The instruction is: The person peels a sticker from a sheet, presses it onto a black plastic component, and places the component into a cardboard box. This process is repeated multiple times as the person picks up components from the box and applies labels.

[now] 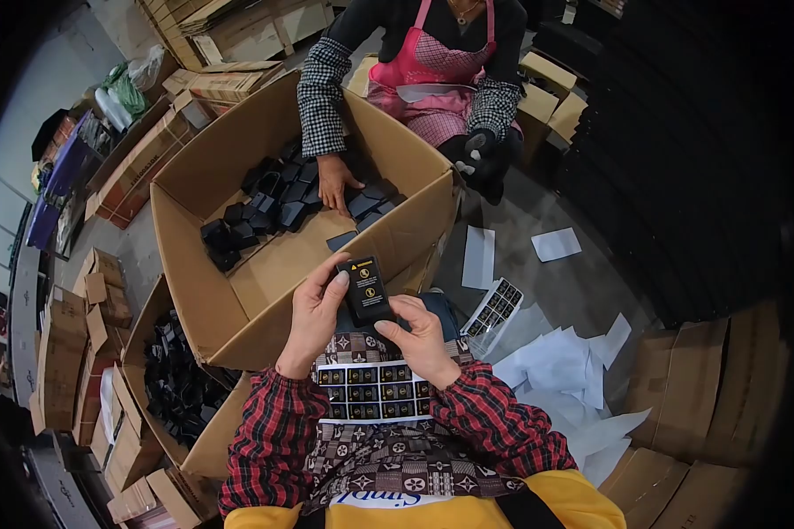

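Observation:
A black rectangular plastic piece with a yellow-and-white warning label is held over my lap. Its upper left edge is gripped by my left hand, the thumb lying on its face. My right hand pinches the lower right corner between thumb and fingers. Below them, a sheet of black warning stickers rests on my patterned apron. Just beyond my hands stands a large open cardboard box, with several black plastic pieces inside.
Across the box, a co-worker in a pink apron reaches a hand into it. A second box of black parts is at lower left. White backing paper and another sticker sheet lie to the right. Cartons stand at lower right.

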The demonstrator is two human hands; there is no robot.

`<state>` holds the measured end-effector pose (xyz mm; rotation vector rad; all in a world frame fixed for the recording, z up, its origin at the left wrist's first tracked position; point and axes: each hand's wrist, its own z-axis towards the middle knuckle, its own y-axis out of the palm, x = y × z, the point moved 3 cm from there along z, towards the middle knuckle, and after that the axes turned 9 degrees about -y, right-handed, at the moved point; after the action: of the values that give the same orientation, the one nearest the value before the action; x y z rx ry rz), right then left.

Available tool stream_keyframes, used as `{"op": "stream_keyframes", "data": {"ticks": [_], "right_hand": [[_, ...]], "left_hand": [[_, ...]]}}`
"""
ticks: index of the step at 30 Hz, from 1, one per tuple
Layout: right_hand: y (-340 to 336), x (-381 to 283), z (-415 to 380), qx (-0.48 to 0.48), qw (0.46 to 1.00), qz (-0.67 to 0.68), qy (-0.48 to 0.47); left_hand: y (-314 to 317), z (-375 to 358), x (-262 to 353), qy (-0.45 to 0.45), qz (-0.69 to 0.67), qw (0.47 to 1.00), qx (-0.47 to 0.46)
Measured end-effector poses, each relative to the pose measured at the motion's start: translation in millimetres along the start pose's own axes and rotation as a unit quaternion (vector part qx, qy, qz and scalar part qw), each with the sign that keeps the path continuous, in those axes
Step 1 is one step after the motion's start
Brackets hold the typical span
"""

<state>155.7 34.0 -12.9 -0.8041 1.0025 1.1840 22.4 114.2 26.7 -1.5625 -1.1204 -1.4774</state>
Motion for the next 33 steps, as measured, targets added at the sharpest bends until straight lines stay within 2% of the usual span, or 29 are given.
{"op": "stream_keyframes", "data": {"ticks": [17,19,20,22,23,25,26,28,30,32,33], "right_hand": [[0.1,-10.1,-3.6,-0.009,1.0,-0.01,-0.017],[-1.2,-14.0,-2.6,-0.034,0.995,-0.064,-0.075],[-1.8,-16.6,-2.0,-0.033,0.995,-0.064,-0.075],[-6.9,-31.5,5.2,0.041,0.998,-0.003,-0.044],[-9.4,-35.5,9.0,0.041,0.998,-0.003,-0.044],[-17.4,-48.5,16.7,0.048,0.972,-0.181,-0.143],[-14.5,-52.8,20.2,0.064,0.968,-0.196,-0.145],[-4.9,-59.5,28.7,0.073,0.925,-0.311,-0.205],[17.4,-71.9,17.1,-0.022,0.918,-0.292,-0.268],[23.1,-81.1,5.8,-0.052,0.93,-0.227,-0.283],[14.9,-68.1,11.4,0.022,0.934,-0.236,-0.269]], "left_hand": [[-0.8,-9.0,6.5,0.002,0.012,1.0,-0.009],[-1.1,-9.3,3.0,-0.001,-0.012,1.0,-0.01],[-1.4,-9.4,1.4,-0.005,-0.036,0.999,-0.011],[-2.4,-8.9,-0.4,0.001,-0.014,1.0,-0.003],[-2.8,-9.4,-1.1,0.006,0.007,1.0,0.005],[-1.3,-9.8,-2.6,0.007,0.02,1.0,0.009],[-0.2,-9.8,-2.9,0.008,0.034,0.999,0.01],[3.8,-10.5,0.0,0.006,0.016,1.0,0.015],[4.6,-9.1,-5.4,-0.013,-0.082,0.996,0.01],[2.4,-10.4,-1.6,-0.01,-0.127,0.992,0.005],[1.0,-11.4,-3.7,-0.005,-0.127,0.992,0.027]]}}
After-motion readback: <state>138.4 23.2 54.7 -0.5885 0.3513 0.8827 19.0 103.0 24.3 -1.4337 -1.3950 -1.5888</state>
